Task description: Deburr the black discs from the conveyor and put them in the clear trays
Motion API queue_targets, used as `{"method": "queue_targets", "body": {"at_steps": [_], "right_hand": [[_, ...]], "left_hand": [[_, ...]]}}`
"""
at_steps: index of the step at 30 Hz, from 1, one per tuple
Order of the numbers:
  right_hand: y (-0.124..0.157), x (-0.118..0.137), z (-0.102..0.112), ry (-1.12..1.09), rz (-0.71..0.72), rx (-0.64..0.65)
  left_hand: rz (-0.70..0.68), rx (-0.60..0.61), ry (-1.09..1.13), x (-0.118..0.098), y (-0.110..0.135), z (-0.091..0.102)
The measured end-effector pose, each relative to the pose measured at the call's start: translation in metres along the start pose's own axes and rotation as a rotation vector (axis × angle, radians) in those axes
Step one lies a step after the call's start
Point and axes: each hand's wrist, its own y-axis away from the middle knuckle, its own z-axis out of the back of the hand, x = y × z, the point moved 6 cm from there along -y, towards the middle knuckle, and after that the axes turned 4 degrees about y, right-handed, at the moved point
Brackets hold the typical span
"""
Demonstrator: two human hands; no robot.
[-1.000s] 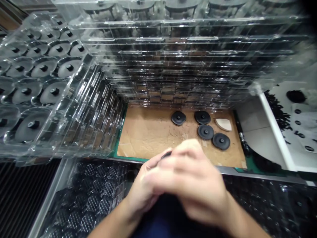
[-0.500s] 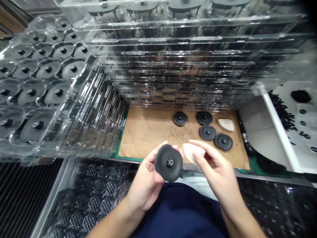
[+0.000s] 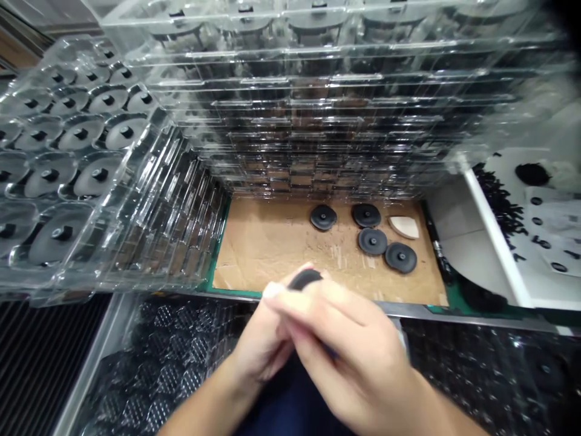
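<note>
My left hand (image 3: pixel 261 339) is closed round a black disc (image 3: pixel 305 279), of which only the upper edge shows. My right hand (image 3: pixel 347 339) lies across the front of the disc, fingers pinched, and hides most of it. At its fingertips a pale tip (image 3: pixel 272 290) shows, blurred, where the cream wedge-shaped pad is held. On the brown cardboard (image 3: pixel 258 242) beyond my hands lie several similar black discs (image 3: pixel 372 241) with a small central stem. A second cream wedge-shaped pad (image 3: pixel 403 227) rests to their right.
Stacked clear plastic trays (image 3: pixel 290 121) rise behind the cardboard. Another tray stack (image 3: pixel 91 163) on the left holds black discs. At right, a white bin (image 3: pixel 494 236) contains small black parts. A dark pen-like tool (image 3: pixel 438 248) lies along the cardboard's right edge.
My right hand has moved left with the cream wedge-shaped pad, over the black disc. The disc has been tilted, so its stemmed face no longer shows. The view has shifted slightly.
</note>
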Motion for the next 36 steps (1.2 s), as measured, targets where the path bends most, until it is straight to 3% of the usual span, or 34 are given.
{"method": "queue_targets", "body": {"at_steps": [4,9,14,16,18,21,24,28,33,36], "right_hand": [[0.009,-0.006,0.006,-0.040,-0.147,0.210],[0.013,-0.003,0.015,0.139,-0.151,0.210],[0.021,-0.005,0.015,0.344,-0.152,0.260],[0.018,-0.006,0.015,0.427,-0.118,0.217],[0.011,-0.004,0.014,0.434,0.013,0.125],[0.001,-0.010,0.012,0.245,0.132,0.050],[0.001,-0.035,0.020,0.163,-0.060,-0.010],[0.027,-0.061,0.028,0.213,-0.307,-0.115],[0.061,-0.089,0.009,0.148,-0.449,0.013],[0.060,-0.087,0.019,0.238,-0.475,-0.032]], "left_hand": [[0.017,0.046,0.125,-0.005,-0.001,0.000],[0.079,0.030,0.196,0.000,-0.003,-0.002],[0.048,0.030,0.157,0.002,-0.003,0.005],[0.043,0.028,0.142,0.002,-0.002,0.007],[0.069,0.061,0.134,0.002,-0.001,0.004],[0.076,0.098,0.110,0.000,0.001,-0.001],[0.054,0.117,0.138,-0.004,0.002,-0.002],[0.072,0.151,0.228,-0.003,0.004,0.000],[0.067,0.179,0.241,-0.005,0.004,-0.003],[0.102,0.187,0.235,-0.005,0.005,-0.005]]}}
